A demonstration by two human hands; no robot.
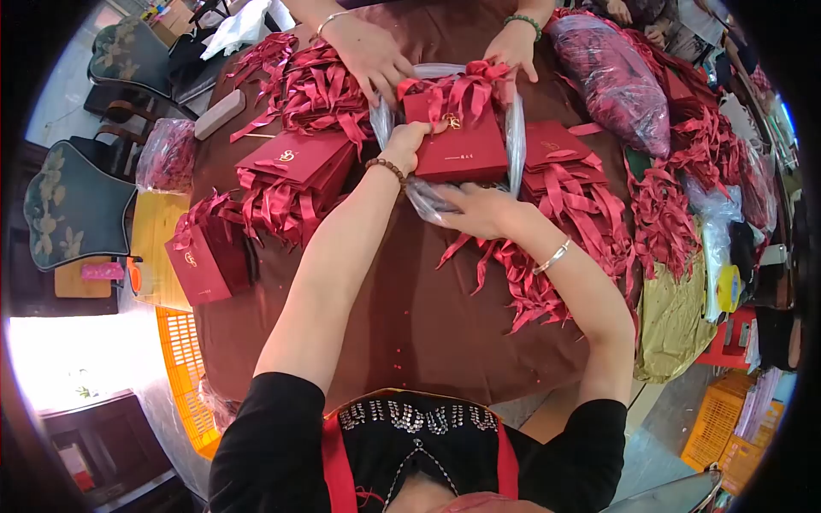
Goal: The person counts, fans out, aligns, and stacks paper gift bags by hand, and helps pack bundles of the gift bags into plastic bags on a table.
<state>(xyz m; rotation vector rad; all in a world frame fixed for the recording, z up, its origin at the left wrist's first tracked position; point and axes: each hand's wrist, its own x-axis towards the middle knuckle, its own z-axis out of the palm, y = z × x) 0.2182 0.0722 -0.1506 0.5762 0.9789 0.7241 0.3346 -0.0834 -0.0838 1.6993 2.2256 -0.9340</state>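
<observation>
A stack of dark red paper gift bags with ribbon handles and gold print sits within a clear plastic bag whose mouth is spread around it. My left hand grips the stack's left side, thumb on the front face, fingers mostly hidden behind. At the lower edge, my right hand holds the plastic, with its fingertips partly hidden under the film. Across the table, another person's hand touches the plastic at the upper left. That person's other hand is at the upper right corner.
A brown cloth covers the table. Ribboned gift bags are piled at left, with more gift bags at right. A filled plastic sack lies at the upper right. Orange crates and chairs stand around the table.
</observation>
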